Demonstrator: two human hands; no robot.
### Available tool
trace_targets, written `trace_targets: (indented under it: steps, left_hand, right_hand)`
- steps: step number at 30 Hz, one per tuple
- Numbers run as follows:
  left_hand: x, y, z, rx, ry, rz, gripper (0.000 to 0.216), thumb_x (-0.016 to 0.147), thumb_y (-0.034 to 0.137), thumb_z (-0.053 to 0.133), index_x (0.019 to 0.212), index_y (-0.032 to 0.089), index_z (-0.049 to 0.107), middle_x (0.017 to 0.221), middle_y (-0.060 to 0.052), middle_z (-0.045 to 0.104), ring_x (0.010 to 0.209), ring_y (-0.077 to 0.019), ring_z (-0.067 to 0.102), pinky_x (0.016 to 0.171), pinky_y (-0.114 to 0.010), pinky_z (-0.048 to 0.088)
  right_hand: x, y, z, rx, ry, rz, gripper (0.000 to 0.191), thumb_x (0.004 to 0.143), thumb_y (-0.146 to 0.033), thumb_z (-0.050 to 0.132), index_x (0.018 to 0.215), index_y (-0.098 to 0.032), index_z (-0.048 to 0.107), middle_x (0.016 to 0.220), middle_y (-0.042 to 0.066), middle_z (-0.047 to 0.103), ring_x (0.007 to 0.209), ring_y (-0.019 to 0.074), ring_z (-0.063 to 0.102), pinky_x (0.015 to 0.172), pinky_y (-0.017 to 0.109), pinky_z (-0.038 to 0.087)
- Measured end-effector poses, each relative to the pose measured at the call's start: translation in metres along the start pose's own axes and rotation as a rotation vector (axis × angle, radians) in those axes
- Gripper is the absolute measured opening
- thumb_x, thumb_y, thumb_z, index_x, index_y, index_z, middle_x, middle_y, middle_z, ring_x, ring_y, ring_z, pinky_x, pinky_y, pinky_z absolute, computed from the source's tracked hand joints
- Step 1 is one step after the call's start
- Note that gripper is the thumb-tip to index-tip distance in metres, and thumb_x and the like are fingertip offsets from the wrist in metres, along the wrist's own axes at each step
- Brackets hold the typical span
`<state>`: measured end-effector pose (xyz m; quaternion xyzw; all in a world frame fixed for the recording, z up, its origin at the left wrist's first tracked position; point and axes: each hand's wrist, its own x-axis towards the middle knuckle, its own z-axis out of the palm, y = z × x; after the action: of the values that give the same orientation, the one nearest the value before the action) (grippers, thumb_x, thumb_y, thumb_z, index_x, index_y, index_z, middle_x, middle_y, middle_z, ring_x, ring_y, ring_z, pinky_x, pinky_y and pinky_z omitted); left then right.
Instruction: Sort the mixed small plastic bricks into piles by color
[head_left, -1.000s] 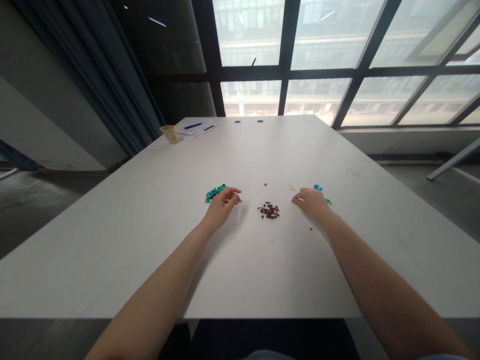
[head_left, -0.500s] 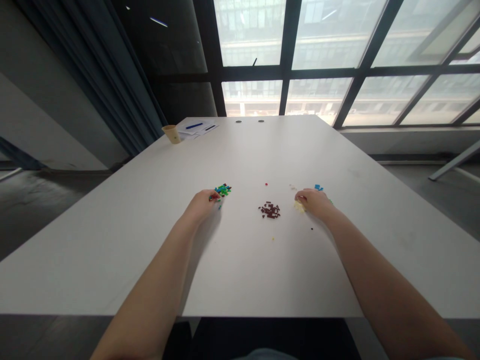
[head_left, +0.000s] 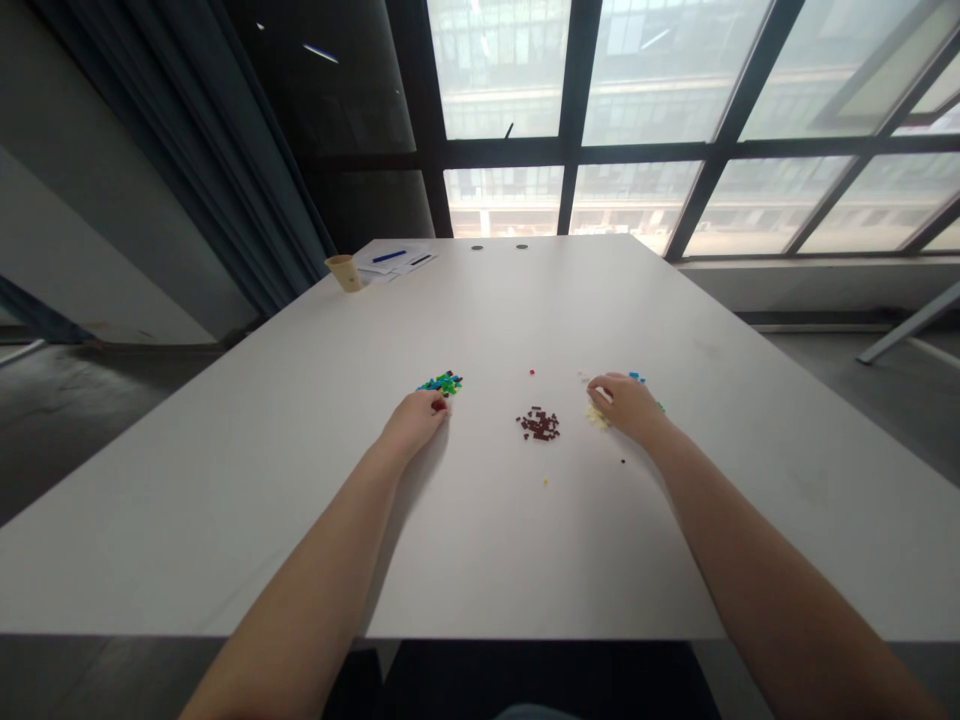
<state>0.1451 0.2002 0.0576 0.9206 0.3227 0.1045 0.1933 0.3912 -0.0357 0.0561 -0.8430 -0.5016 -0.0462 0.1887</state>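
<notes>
While left hand (head_left: 414,420) is resting half-curled beside mixed bricks (head_left: 448,382), centre-left of frame, right hand (head_left: 628,403) is sitting half-curled by cream bricks (head_left: 597,418), centre-right, both grips unclear.

The brown pieces (head_left: 538,425), cream pieces (head_left: 598,418) and blue-green heap (head_left: 448,383) look like plastic. The worktop (head_left: 487,550) is smooth with a soft satin sheen, while the cup (head_left: 346,275) and sheets (head_left: 406,266) look like matt paper. The curtain (head_left: 187,150) is matt cloth, the window panes (head_left: 645,80) smooth glass.
</notes>
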Motion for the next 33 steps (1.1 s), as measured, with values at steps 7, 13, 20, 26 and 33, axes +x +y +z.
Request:
trace_targets:
  steps: [7, 13, 20, 26, 33]
  left_hand:
    - [-0.018, 0.057, 0.006, -0.808, -0.020, 0.134, 0.024, 0.066, 0.035, 0.064, 0.079, 0.016, 0.061, 0.079, -0.006, 0.067, 0.077, -0.0178, 0.063, 0.071, -0.030, 0.048]
    - [-0.032, 0.086, 0.019, -1.245, -0.203, 0.070, 0.025, 0.053, 0.031, 0.076, 0.065, 0.015, 0.061, 0.064, -0.003, 0.067, 0.065, -0.0158, 0.063, 0.070, -0.032, 0.049]
    - [-0.034, 0.085, 0.024, -1.384, -0.292, 0.077, 0.028, 0.050, 0.028, 0.079, 0.062, 0.014, 0.058, 0.060, -0.001, 0.065, 0.057, -0.0119, 0.059, 0.065, -0.028, 0.048]
    - [-0.033, 0.083, 0.025, -1.437, -0.335, 0.116, 0.032, 0.053, 0.024, 0.078, 0.076, 0.015, 0.058, 0.060, 0.001, 0.066, 0.057, -0.0110, 0.060, 0.064, -0.026, 0.048]
    - [-0.034, 0.084, 0.025, -1.371, -0.339, 0.088, 0.031, 0.054, 0.024, 0.078, 0.076, 0.015, 0.058, 0.060, 0.000, 0.067, 0.057, -0.0131, 0.062, 0.064, -0.026, 0.048]
  right_hand:
    - [-0.003, -0.015, -0.003, 0.055, 0.035, -0.067, 0.022, 0.081, -0.025, 0.044, 0.080, -0.018, 0.065, 0.074, 0.004, 0.061, 0.068, 0.0142, 0.053, 0.067, 0.025, 0.035]
    - [-0.007, -0.046, -0.007, 0.174, 0.081, -0.202, 0.019, 0.083, -0.023, 0.044, 0.081, -0.019, 0.063, 0.075, 0.004, 0.061, 0.075, 0.0156, 0.054, 0.075, 0.029, 0.037]
    - [-0.023, -0.081, -0.017, 0.360, 0.303, -0.418, 0.014, 0.082, -0.020, 0.048, 0.083, -0.020, 0.062, 0.067, 0.002, 0.056, 0.067, 0.0140, 0.050, 0.071, 0.030, 0.038]
    - [-0.032, -0.099, -0.024, 0.478, 0.311, -0.588, 0.013, 0.078, -0.022, 0.056, 0.089, -0.022, 0.063, 0.068, 0.000, 0.056, 0.065, 0.0127, 0.048, 0.068, 0.029, 0.038]
    - [-0.032, -0.101, -0.023, 0.370, 0.233, -0.600, 0.012, 0.081, -0.023, 0.053, 0.083, -0.023, 0.065, 0.069, 0.001, 0.056, 0.068, 0.0130, 0.047, 0.068, 0.029, 0.038]
